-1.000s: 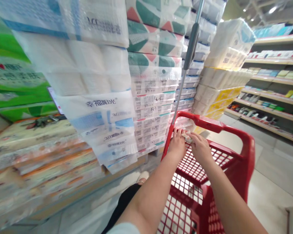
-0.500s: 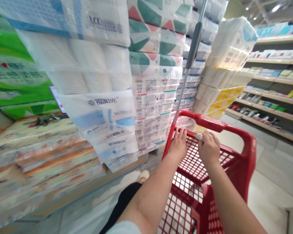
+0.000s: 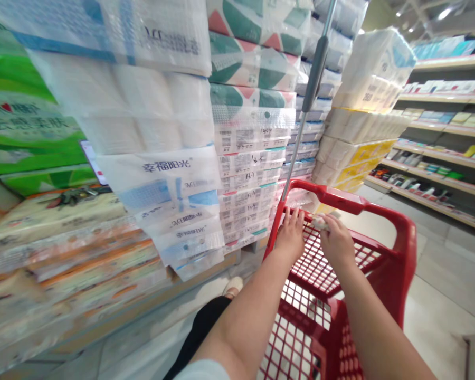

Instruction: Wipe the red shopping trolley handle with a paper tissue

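My left hand (image 3: pixel 292 235) lies on the top rim of the red shopping cart (image 3: pixel 407 258), its fingers stretched out flat and holding nothing. Just to its right, my right hand (image 3: pixel 338 240) is closed on a small crumpled white tissue (image 3: pixel 320 222), held at the same rim. Part of the tissue is hidden by the fingers. Below both hands, the cart's red plastic grid slopes down toward me. A metal pole with a grey grip (image 3: pixel 315 74) rises from the cart's left corner.
Tall stacks of wrapped toilet rolls (image 3: pixel 142 100) and green-patterned tissue packs (image 3: pixel 253 63) stand left of the cart. Keys (image 3: pixel 73 196) and a phone (image 3: pixel 94 162) rest on the packs at left. Stocked shelves (image 3: pixel 451 126) line the right. A foot (image 3: pixel 233 286) shows on the floor.
My right hand has shifted slightly left along the rim, and more of the white tissue shows. My left hand has stayed nearly in place.
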A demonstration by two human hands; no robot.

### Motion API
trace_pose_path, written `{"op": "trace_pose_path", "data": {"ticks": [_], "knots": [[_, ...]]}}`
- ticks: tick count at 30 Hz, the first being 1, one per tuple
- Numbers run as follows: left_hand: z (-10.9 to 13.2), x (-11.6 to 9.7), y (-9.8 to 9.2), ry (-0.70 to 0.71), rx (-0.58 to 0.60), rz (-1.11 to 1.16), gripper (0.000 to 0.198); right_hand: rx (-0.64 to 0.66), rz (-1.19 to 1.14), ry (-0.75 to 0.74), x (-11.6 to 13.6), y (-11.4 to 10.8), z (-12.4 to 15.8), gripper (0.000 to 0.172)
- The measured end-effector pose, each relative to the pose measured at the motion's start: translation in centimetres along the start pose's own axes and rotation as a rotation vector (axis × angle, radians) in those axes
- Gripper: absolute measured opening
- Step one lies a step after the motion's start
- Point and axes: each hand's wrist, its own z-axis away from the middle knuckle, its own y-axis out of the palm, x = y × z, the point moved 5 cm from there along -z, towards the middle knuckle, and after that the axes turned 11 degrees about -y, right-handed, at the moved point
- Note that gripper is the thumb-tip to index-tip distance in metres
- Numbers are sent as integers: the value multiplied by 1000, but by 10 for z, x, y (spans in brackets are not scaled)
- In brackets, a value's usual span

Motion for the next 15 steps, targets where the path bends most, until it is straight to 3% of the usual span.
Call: {"op": "trace_pose_path", "data": {"ticks": [3,8,12,15], "knots": [[0,0,2,4,2,15,77,-90,102,128,-10,-7,4,35],[1,0,3,12,-7,26,80,46,71,-32,-1,-2,5,38],[2,0,0,14,5,52,78,-54,70,72,-2,-6,5,40],[3,-1,-2,12,15,53,77,30,21,-25,8,-2,4,42]]}}
